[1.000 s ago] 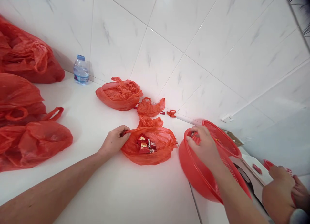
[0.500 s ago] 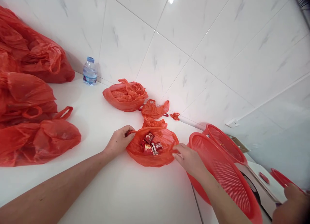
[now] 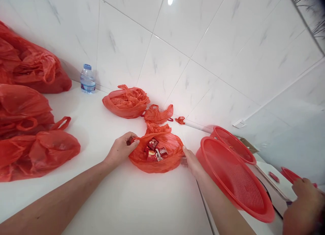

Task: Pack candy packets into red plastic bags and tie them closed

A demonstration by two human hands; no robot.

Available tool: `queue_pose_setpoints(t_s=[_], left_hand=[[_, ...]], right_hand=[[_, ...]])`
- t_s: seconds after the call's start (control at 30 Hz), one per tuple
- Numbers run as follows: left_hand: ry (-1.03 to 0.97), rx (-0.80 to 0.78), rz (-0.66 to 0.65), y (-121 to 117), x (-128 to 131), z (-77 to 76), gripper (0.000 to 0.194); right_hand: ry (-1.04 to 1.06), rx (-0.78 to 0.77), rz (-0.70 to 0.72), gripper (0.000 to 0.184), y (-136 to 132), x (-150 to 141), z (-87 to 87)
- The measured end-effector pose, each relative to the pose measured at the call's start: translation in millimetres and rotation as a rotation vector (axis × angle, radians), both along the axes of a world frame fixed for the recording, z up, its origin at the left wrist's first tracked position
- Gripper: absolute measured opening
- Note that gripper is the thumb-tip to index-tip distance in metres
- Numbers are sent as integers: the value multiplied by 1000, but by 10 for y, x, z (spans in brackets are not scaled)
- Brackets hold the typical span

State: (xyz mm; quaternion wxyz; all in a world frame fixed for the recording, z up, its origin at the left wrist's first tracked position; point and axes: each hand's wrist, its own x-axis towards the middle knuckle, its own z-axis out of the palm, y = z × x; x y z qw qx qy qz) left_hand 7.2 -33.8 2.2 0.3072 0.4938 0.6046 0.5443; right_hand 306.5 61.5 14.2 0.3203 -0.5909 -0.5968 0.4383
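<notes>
A thin red plastic bag (image 3: 157, 166) sits on the white table with its mouth spread open. Inside lie several small wrapped snack packets (image 3: 152, 154), dark red and brown with white print. My left hand (image 3: 121, 148) pinches the bag's left rim between thumb and fingers. At the opposite side, my right hand (image 3: 192, 161) has its thumb on the right rim; its other fingers are partly hidden and blurred. More crumpled red plastic (image 3: 158, 128) touches the bag's far side.
Filled red bags (image 3: 38, 153) crowd the left. A water bottle (image 3: 87, 80) and a bundle of red bags (image 3: 127, 103) stand by the tiled wall. Red mesh baskets (image 3: 236, 180) are at right, near a white scale (image 3: 275, 180) holding one packet. Another person's hand (image 3: 303, 201) is beyond.
My right hand has come up to the bag's right rim, its thumb now on the edge. My left hand keeps its pinch. The view has shifted slightly.
</notes>
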Motion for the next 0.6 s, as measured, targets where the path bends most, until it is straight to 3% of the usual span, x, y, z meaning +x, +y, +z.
queue_pose_setpoints(t_s=[0.07, 0.17, 0.23, 0.37, 0.47, 0.6], left_hand=[[-26, 1, -20, -1, -10, 47, 24], [-149, 26, -41, 14, -49, 231, 30], [-204, 108, -18, 30, -82, 452, 31], [-240, 345, 20, 60, -106, 1045, 26], [-242, 436, 5, 73, -57, 1442, 24], [-227, 508, -32, 62, 62, 1761, 24]], right_hand=[[98, -81, -12, 32, 46, -49, -3], [241, -60, -53, 25, 70, -63, 191], [325, 9, -75, 24, 56, -22, 414], [453, 171, -94, 23, -14, 139, 896], [535, 259, -95, 23, -83, 249, 1186], [536, 325, -55, 18, -169, 301, 1437]])
